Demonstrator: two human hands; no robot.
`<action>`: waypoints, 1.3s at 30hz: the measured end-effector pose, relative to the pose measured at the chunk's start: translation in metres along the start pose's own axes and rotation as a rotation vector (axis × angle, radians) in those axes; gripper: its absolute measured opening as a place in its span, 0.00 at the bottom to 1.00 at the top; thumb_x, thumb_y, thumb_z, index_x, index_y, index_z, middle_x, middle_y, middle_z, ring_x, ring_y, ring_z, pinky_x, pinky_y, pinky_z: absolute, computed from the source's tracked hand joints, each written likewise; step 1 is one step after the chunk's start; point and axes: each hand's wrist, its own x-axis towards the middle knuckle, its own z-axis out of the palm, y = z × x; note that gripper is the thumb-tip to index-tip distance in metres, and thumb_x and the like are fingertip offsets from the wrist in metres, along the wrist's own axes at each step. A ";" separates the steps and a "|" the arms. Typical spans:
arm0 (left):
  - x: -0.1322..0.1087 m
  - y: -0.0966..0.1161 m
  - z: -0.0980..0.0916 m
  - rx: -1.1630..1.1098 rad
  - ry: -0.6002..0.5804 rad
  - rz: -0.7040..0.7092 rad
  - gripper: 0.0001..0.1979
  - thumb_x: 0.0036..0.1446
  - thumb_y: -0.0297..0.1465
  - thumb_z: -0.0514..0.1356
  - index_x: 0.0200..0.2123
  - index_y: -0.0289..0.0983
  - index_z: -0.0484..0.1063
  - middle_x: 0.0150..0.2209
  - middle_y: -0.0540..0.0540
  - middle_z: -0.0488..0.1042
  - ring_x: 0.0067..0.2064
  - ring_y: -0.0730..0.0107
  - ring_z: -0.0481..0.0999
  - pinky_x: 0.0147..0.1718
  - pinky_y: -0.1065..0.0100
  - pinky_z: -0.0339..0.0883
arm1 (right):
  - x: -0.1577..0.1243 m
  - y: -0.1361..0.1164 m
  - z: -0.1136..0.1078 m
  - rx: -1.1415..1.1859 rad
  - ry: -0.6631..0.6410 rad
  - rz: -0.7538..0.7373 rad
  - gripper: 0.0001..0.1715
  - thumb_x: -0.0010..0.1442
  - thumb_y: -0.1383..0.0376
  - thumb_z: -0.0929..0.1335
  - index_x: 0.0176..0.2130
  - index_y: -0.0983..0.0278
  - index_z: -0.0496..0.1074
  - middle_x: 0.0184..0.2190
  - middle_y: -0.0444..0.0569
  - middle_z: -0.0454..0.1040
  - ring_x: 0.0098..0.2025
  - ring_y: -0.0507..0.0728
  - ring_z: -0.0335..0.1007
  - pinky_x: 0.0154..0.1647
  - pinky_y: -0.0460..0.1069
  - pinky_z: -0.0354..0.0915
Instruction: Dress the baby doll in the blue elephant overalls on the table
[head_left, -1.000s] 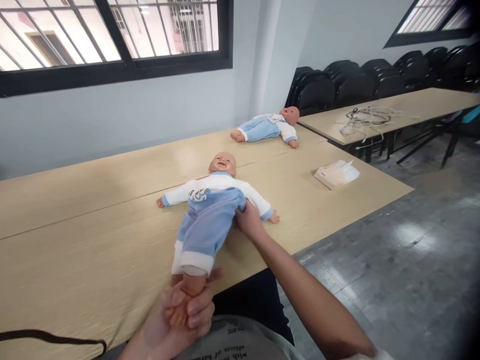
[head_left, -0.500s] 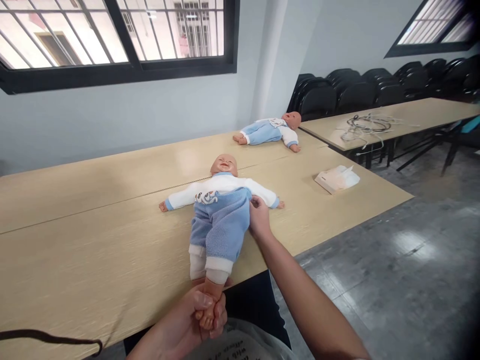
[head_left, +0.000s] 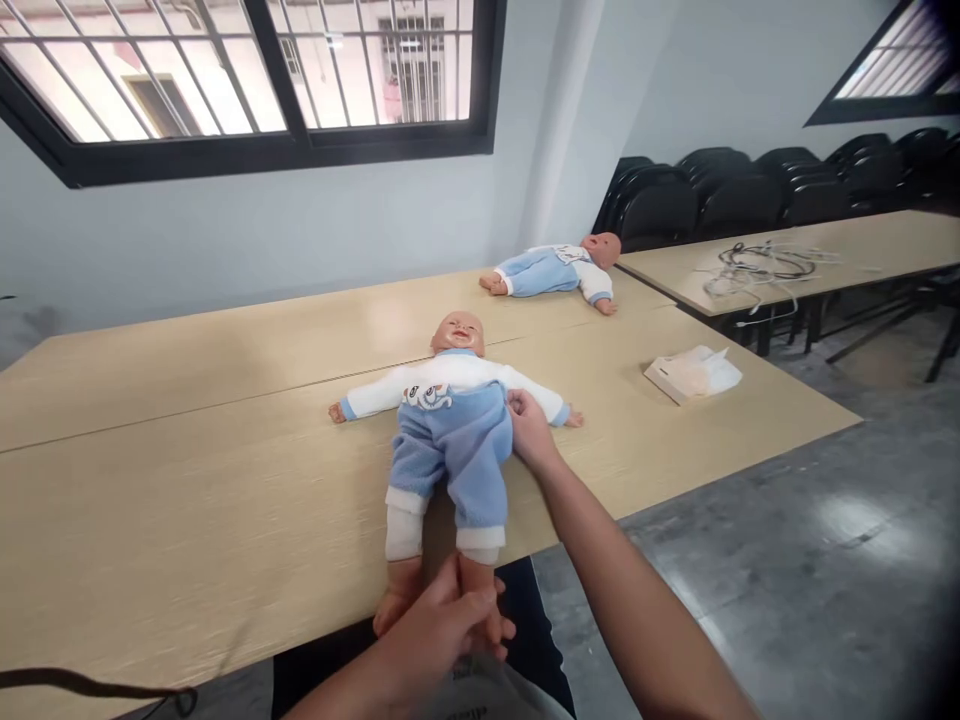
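Note:
A baby doll (head_left: pixel 458 334) lies on its back on the table, head away from me, arms spread, in a white top (head_left: pixel 495 372) and blue trousers (head_left: pixel 474 470) with white cuffs. My left hand (head_left: pixel 455 618) is closed around the doll's leg on the right, near the ankle, at the table's front edge. The doll's other foot (head_left: pixel 390 605) hangs free beside my wrist. At the waist, on the right side, my right hand (head_left: pixel 531 428) pinches the blue fabric; its fingertips are partly hidden.
Farther back lies a second doll (head_left: pixel 551 272) in similar clothes. A tissue packet (head_left: pixel 694 375) sits on the table (head_left: pixel 225 500) to the right. Cables (head_left: pixel 765 265) lie on another table, before stacked black chairs (head_left: pixel 735 195). A dark strap (head_left: pixel 90 684) shows at lower left.
The doll's legs have come apart, and my left hand has moved right and slightly down with one leg. My right hand stays at the waist. The view has shifted a little.

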 end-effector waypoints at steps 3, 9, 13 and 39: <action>0.006 0.000 0.008 0.105 -0.044 -0.012 0.43 0.52 0.51 0.70 0.63 0.33 0.62 0.42 0.41 0.76 0.45 0.59 0.79 0.47 0.57 0.74 | 0.015 0.002 -0.003 -0.032 0.021 -0.017 0.22 0.57 0.45 0.72 0.37 0.59 0.68 0.21 0.38 0.65 0.25 0.54 0.58 0.27 0.49 0.56; 0.006 0.025 0.010 0.300 -0.190 -0.039 0.42 0.58 0.48 0.68 0.70 0.39 0.61 0.55 0.35 0.78 0.54 0.51 0.80 0.61 0.47 0.69 | 0.041 0.006 -0.001 -0.068 0.091 -0.025 0.25 0.58 0.42 0.71 0.39 0.58 0.66 0.24 0.39 0.67 0.28 0.56 0.62 0.30 0.50 0.58; 0.001 0.058 0.003 0.139 -0.352 -0.082 0.31 0.61 0.44 0.68 0.65 0.45 0.70 0.68 0.39 0.69 0.66 0.52 0.73 0.65 0.53 0.66 | 0.047 0.009 0.000 -0.079 0.106 -0.013 0.24 0.59 0.42 0.70 0.39 0.59 0.67 0.25 0.40 0.67 0.28 0.56 0.62 0.30 0.50 0.58; 0.145 0.169 -0.136 0.752 0.448 0.865 0.07 0.66 0.33 0.58 0.44 0.38 0.69 0.42 0.45 0.76 0.43 0.63 0.76 0.47 0.62 0.70 | 0.032 -0.002 -0.005 0.031 0.079 0.096 0.23 0.58 0.47 0.73 0.44 0.58 0.68 0.27 0.39 0.68 0.27 0.54 0.61 0.30 0.50 0.59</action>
